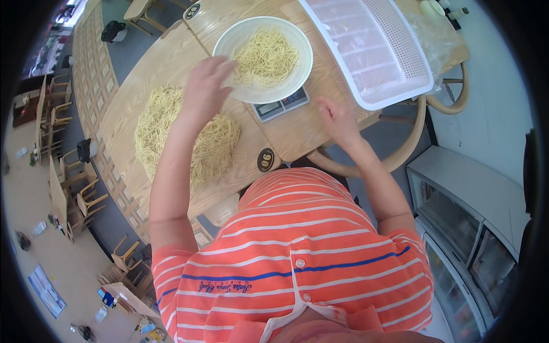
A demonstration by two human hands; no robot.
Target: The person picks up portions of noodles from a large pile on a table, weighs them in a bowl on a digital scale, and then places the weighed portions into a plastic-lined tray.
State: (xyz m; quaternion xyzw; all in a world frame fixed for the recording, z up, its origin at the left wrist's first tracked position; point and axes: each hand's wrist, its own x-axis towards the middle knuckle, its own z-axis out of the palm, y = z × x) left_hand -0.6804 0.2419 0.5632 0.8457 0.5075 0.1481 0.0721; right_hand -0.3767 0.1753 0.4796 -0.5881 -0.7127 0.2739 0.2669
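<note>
A white round bowl (224, 43) stands on a small digital scale (281, 107) with a grey body and dark display. Inside the bowl lies a loose heap of thin yellow noodles (267, 57). My left hand (207, 86) is over the bowl's left rim, its fingers stretched and the thumb apart, slightly blurred, with nothing seen in it. Beneath that forearm a larger pile of noodles (214, 146) spreads on the table, partly hidden by the arm. To the right of the scale, my right hand (338, 120) hovers near the table edge, fingers curled in with nothing visible in them.
A long white perforated plastic basket (372, 57) with inner ridges sits at the table's right, beside a clear plastic bag (432, 43) and small bottles (454, 14). A curved wooden chair (409, 146) stands close by the wooden table (243, 163). Glass-fronted cabinets (457, 200) are at right.
</note>
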